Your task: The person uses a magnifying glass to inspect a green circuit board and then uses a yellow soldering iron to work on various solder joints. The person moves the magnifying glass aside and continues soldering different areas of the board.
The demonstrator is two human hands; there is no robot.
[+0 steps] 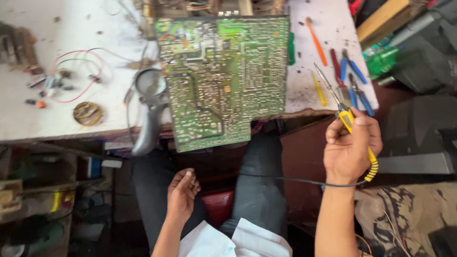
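Resting loosely open on the lap, the left hand [182, 192] holds nothing. Fingers of the right hand [350, 145] are closed round a yellow-handled soldering iron [343, 113], held beyond the desk's front edge, by its right corner. Light and rigid, it is probably best gripped by the handle only. A green circuit board [223, 78] overhangs that edge.

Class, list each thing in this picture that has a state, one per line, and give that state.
Soldering iron: held in the right hand, tip up, off the board.
Left hand: empty, resting on the thigh.
Circuit board: solder side up, overhanging the bench edge.
Magnifying glass: lying beside the board.
Blue-handled pliers: lying on the bench.
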